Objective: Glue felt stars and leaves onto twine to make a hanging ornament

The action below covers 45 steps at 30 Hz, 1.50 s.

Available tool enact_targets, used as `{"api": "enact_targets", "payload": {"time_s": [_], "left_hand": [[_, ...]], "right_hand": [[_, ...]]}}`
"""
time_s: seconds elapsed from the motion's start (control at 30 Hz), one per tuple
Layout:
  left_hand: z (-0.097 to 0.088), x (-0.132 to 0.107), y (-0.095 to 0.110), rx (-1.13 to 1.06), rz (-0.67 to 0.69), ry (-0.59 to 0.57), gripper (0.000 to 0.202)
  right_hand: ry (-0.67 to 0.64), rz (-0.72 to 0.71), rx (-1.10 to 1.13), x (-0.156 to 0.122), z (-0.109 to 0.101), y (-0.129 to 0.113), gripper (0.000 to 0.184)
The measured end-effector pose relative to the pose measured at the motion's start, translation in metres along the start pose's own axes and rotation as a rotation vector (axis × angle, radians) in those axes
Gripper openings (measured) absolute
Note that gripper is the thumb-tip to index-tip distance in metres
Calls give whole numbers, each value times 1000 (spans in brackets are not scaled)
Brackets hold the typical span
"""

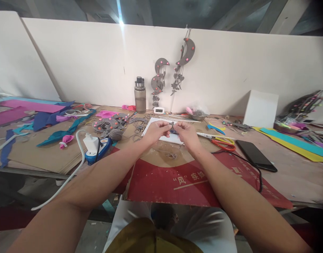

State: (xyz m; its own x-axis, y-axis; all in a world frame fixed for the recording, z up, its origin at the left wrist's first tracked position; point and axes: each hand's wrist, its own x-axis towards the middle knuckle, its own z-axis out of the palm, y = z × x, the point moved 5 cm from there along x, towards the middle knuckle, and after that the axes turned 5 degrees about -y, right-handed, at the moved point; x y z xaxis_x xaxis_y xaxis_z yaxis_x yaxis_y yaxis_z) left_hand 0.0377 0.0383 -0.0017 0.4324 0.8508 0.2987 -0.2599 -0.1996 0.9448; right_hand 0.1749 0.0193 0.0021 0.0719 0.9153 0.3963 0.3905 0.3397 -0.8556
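Observation:
Both hands meet over a white sheet (172, 140) in the middle of the table. Between my left hand (159, 130) and my right hand (186, 131) is a small grey piece (172, 123), pinched by the fingertips of each. It looks like felt or cord, but it is too small to name. Something dark blue shows just below the fingers, partly hidden. Scissors with orange handles (223, 144) lie right of my right hand, blades towards it. Loose grey thread bits (172, 155) lie on the cardboard in front of the sheet.
A phone (255, 155) and black cable lie at right. A blue power strip (98, 151) with a white plug stands left, near a grey yarn ball (115, 134). Behind are a bottle (140, 96), a small clock (158, 110) and hanging grey moon ornaments (188, 52). Coloured felt (32, 105) covers the far left.

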Motion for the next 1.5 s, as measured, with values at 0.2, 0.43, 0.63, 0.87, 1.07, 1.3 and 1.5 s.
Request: {"api": "enact_targets", "payload": {"time_s": [0.2, 0.43, 0.63, 0.87, 1.07, 1.3, 1.5], "left_hand": [[-3, 1, 3, 73, -91, -48, 20], [-4, -1, 10, 372, -17, 9, 9], [-10, 1, 13, 374, -2, 96, 6], [-13, 1, 10, 308, 13, 161, 4], [-11, -2, 13, 324, 19, 222, 5], [-8, -5, 15, 311, 24, 228, 5], [-5, -8, 17, 321, 24, 220, 7]], "right_hand": [[3, 10, -73, 2, -7, -1, 20], [1, -131, -358, -8, -4, -20, 11], [12, -212, -351, -18, 0, -30, 11], [8, -234, -260, -19, 4, -33, 14], [-11, -100, -54, -14, 7, -20, 19], [21, -71, -34, -13, 6, -19, 22], [32, -21, 35, -10, 6, -12, 26]]}}
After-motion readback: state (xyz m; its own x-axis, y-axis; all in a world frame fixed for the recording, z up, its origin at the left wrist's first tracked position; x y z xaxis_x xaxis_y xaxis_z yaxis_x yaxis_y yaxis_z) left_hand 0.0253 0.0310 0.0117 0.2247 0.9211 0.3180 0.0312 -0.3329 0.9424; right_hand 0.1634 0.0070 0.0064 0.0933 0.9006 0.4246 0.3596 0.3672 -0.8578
